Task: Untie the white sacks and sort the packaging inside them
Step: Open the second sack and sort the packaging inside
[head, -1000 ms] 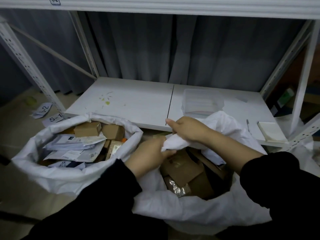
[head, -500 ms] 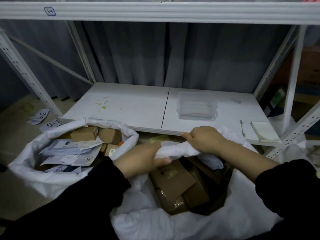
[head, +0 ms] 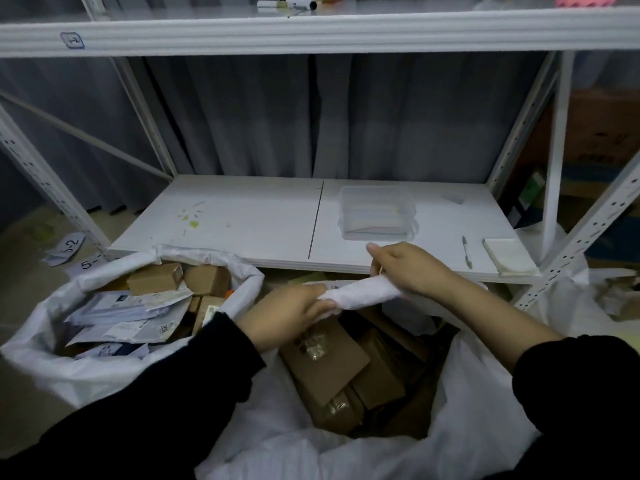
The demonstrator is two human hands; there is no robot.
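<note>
Our hands have spread wider, left hand [head: 287, 315] and right hand [head: 414, 271] both clamped on the rolled rim [head: 360, 295] of the near white sack [head: 471, 393] on the floor [head: 20, 299] before the shelf [head: 242, 220], so we should fold it down evenly, baring the boxes [head: 325, 362].

Your left hand [head: 287, 317] and right hand [head: 412, 271] both grip the rolled rim [head: 363, 294] of the near white sack [head: 277, 445], stretched between them; brown cardboard boxes [head: 325, 362] lie inside it; to your left a second sack [head: 45, 355] stands open, holding small cartons [head: 156, 278] and paper mailers [head: 128, 306]; behind, the shelf [head: 249, 223] carries a clear tub [head: 377, 213], a pen [head: 466, 252] and a notepad [head: 507, 259].
</note>
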